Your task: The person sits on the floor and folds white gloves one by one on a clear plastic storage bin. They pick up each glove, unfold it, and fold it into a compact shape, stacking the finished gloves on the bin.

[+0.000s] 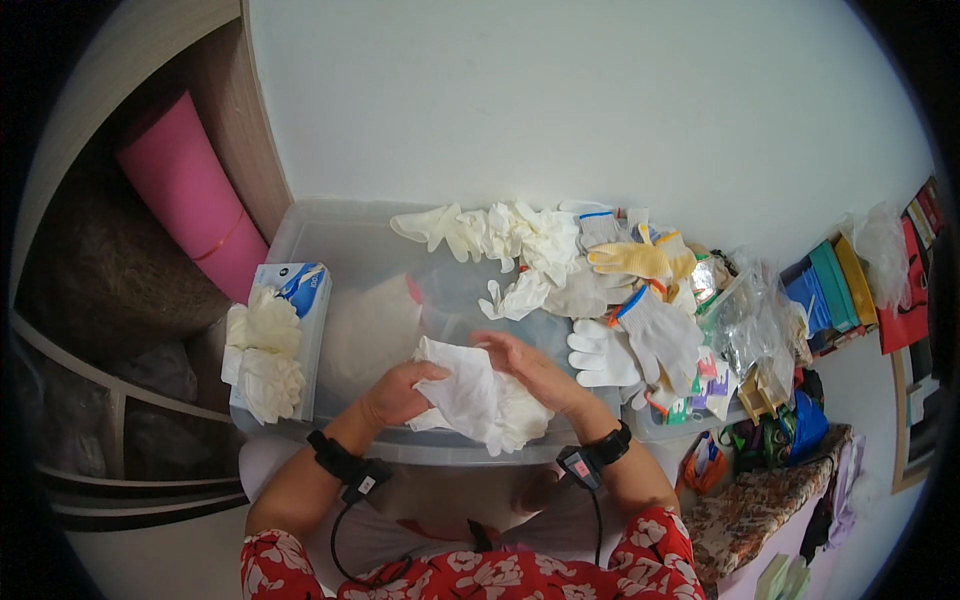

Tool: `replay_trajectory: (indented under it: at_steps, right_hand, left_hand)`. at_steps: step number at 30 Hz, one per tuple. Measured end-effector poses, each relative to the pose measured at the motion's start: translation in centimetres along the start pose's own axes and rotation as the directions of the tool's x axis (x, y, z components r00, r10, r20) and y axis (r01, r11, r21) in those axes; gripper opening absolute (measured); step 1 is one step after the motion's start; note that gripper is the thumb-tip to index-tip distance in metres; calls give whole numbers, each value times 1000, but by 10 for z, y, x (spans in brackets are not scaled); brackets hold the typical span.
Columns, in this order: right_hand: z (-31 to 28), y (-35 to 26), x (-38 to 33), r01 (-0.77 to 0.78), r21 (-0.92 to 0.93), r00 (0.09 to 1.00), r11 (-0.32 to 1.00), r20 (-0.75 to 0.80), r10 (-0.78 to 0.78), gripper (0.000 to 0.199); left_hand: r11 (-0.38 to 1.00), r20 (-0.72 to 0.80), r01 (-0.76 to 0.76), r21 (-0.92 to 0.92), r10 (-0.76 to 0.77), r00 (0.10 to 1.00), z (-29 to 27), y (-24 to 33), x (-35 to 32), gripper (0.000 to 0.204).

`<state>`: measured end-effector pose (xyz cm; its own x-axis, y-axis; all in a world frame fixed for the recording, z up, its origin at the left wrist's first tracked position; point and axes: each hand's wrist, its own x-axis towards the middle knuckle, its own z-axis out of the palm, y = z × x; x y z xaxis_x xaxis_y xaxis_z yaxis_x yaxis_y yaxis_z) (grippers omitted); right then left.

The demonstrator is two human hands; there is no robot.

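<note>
Here, by the left hand point(402, 391), a white bundle point(468, 390) is pinched at its left edge over a translucent bin point(335, 238); probably light and soft, it is best gripped by thick folds. Whether it is pressed by the right hand's point(537, 373) extended fingers cannot be told.

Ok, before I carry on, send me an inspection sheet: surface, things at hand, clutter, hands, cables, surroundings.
Surface: translucent plastic bin, partly covered.
Things: crumpled white bundle between the hands; loose white gloves along the far side; blue-and-white box at left, pale gloves on it.
Clutter: knit gloves and clear plastic packaging at right.
Hands: left hand grips the bundle; right hand beside it, grip unclear.
Cables: black cables at both wrists.
Surroundings: pink roll left, white wall behind.
</note>
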<state>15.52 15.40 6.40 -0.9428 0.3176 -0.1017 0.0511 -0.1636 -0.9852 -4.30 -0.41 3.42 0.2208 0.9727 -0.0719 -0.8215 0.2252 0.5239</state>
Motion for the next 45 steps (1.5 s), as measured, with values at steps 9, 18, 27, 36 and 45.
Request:
replay_trajectory:
  at_steps: [9,18,27,36,45]
  right_hand:
    - [-3,-2,-1,-140,140,985,980,-77,152,8]
    - [-6,1,-1,-48,217,990,975,-119,75,8]
    - [-39,-59,-29,-248,-52,966,967,-92,243,13]
    - [-45,-4,-11,-284,-365,958,887,-155,243,11]
    - [-39,16,3,-174,-554,925,814,-375,-57,12]
  left_hand:
    - [212,62,-246,946,626,777,9,13,-11,24]
    - [958,-226,-181,221,231,946,12,22,-2,23]
    - [829,-162,-88,552,210,964,32,-1,-3,19]
    - [284,-249,137,949,409,878,-1,-18,-1,18]
    - [-23,-276,337,941,525,805,13,-1,-9,19]
